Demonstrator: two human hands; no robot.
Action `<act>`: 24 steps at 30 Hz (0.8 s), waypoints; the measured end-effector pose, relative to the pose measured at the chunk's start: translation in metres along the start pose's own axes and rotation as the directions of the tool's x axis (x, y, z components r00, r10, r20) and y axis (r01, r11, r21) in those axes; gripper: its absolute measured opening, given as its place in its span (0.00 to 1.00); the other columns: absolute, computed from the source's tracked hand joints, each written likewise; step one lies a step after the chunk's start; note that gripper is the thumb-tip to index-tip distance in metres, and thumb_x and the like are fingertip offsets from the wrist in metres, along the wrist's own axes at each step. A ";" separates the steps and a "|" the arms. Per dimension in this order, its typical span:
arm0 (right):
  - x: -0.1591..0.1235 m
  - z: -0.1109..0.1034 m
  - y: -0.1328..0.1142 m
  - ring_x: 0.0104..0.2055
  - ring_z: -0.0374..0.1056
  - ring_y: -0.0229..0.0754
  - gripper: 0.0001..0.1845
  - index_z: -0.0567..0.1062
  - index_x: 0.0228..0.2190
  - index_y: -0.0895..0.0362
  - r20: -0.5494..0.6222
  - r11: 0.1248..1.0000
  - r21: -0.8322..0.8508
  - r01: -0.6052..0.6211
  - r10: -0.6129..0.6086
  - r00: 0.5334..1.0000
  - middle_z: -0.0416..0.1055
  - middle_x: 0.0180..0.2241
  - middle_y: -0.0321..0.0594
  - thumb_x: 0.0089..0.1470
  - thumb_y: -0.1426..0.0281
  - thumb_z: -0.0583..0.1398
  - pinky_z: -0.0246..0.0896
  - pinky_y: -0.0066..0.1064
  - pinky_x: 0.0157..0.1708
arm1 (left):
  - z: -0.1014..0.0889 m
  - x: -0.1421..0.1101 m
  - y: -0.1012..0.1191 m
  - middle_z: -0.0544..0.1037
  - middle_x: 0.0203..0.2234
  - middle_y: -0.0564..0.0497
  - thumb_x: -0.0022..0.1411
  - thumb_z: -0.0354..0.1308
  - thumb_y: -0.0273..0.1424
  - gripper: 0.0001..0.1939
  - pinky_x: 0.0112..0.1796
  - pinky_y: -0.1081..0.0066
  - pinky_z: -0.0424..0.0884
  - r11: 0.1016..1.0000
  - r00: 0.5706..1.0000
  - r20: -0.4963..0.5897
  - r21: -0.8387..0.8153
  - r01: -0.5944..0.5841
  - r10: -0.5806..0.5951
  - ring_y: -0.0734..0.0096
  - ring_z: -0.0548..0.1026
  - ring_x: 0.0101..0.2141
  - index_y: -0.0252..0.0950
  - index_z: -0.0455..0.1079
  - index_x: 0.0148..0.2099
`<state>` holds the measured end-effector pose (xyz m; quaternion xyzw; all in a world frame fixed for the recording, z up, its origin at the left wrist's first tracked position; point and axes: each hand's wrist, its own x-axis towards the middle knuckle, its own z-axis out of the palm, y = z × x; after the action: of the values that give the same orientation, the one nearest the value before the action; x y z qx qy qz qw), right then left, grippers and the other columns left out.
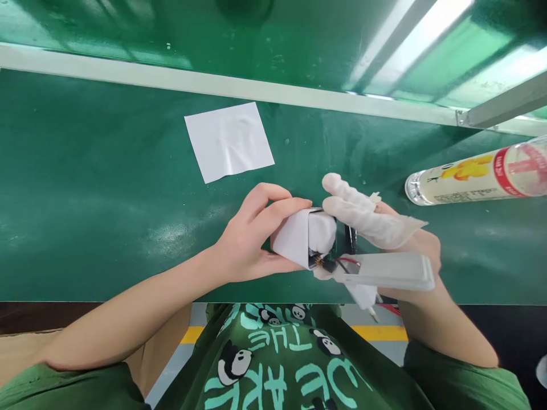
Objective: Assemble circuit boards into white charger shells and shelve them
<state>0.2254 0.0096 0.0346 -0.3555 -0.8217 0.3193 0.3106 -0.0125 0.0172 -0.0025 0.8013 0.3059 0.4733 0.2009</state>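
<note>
My left hand is closed around a small white box-shaped housing, fingers over the top and thumb beneath. The housing's right end is open, showing a rounded white part, dark components and thin wires. My right hand wears white finger cots and is closed at that open end. A long pale plastic piece lies across its palm, with red and black wires running toward the housing. A dark strip shows between the fingers; the exact contact there is partly hidden.
A blank white sheet lies on the green tabletop beyond my left hand. To the right a clear labelled bottle lies on its side. A pale metal rail crosses the back, below a green upper shelf.
</note>
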 end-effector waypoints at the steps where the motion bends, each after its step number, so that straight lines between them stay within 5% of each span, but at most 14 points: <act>1: 0.002 -0.001 0.000 0.66 0.62 0.56 0.40 0.64 0.65 0.46 0.000 0.999 -0.018 0.032 -0.032 0.999 0.57 0.68 0.39 0.54 0.65 0.69 0.63 0.49 0.65 | 0.000 -0.001 0.000 0.73 0.43 0.43 0.55 0.71 0.41 0.33 0.39 0.65 0.78 1.000 1.000 0.016 -0.023 0.006 -0.006 0.64 0.74 0.41 0.34 0.67 0.58; 4: 0.008 -0.007 -0.002 0.65 0.63 0.53 0.43 0.59 0.67 0.46 0.088 0.997 0.047 0.058 -0.062 0.994 0.60 0.67 0.39 0.54 0.68 0.68 0.66 0.44 0.63 | 0.000 -0.005 0.000 0.73 0.49 0.41 0.56 0.71 0.40 0.39 0.39 0.66 0.80 0.962 0.987 0.115 -0.236 0.135 -0.110 0.60 0.75 0.48 0.38 0.60 0.65; 7: 0.009 -0.011 -0.001 0.61 0.68 0.48 0.39 0.58 0.67 0.47 0.170 0.991 0.126 0.035 -0.057 0.984 0.68 0.62 0.40 0.58 0.73 0.64 0.71 0.38 0.58 | 0.001 -0.008 -0.001 0.70 0.58 0.40 0.59 0.69 0.36 0.49 0.42 0.66 0.81 0.813 0.942 0.277 -0.493 0.310 -0.191 0.57 0.75 0.55 0.48 0.42 0.72; 10: 0.007 -0.006 0.004 0.54 0.73 0.46 0.33 0.65 0.63 0.48 0.100 0.995 -0.035 0.088 -0.084 0.991 0.75 0.53 0.41 0.57 0.75 0.63 0.73 0.36 0.53 | 0.002 -0.007 -0.005 0.63 0.65 0.39 0.59 0.68 0.33 0.52 0.49 0.58 0.80 0.776 0.925 0.355 -0.543 0.320 -0.133 0.55 0.74 0.57 0.52 0.36 0.73; 14: 0.006 0.014 0.017 0.45 0.75 0.48 0.30 0.66 0.60 0.52 -0.036 0.966 -0.240 0.096 -0.108 0.993 0.77 0.44 0.43 0.58 0.72 0.63 0.75 0.40 0.48 | 0.002 -0.003 -0.009 0.65 0.63 0.35 0.54 0.72 0.41 0.53 0.58 0.46 0.72 0.908 0.977 0.143 -0.370 0.199 -0.156 0.50 0.71 0.59 0.45 0.45 0.72; 17: 0.009 0.028 0.025 0.47 0.75 0.48 0.29 0.61 0.62 0.52 -0.053 0.951 -0.282 0.128 -0.149 0.987 0.77 0.44 0.43 0.61 0.70 0.60 0.74 0.42 0.50 | -0.003 -0.001 -0.007 0.76 0.51 0.43 0.54 0.72 0.42 0.41 0.52 0.56 0.77 0.979 0.985 -0.058 -0.136 0.154 -0.163 0.58 0.77 0.51 0.43 0.59 0.66; 20: 0.010 0.034 0.028 0.49 0.75 0.49 0.30 0.58 0.63 0.50 -0.048 0.946 -0.302 0.121 -0.142 0.989 0.76 0.44 0.43 0.62 0.71 0.58 0.73 0.44 0.52 | -0.007 0.003 -0.003 0.80 0.40 0.52 0.59 0.69 0.35 0.26 0.42 0.65 0.78 0.989 0.985 -0.119 0.066 0.134 -0.126 0.67 0.79 0.40 0.45 0.68 0.58; 24: 0.011 0.034 0.026 0.46 0.75 0.49 0.29 0.57 0.63 0.52 -0.054 0.937 -0.318 0.144 -0.170 0.984 0.76 0.43 0.43 0.63 0.71 0.58 0.73 0.44 0.50 | -0.010 0.007 0.001 0.80 0.34 0.55 0.61 0.64 0.27 0.22 0.34 0.64 0.78 0.977 0.986 -0.167 0.209 0.042 -0.007 0.69 0.79 0.33 0.46 0.70 0.57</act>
<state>0.2041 0.0219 -0.0024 -0.3461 -0.8744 0.1444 0.3079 -0.0187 0.0215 0.0073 0.7723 0.3801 0.5001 0.0943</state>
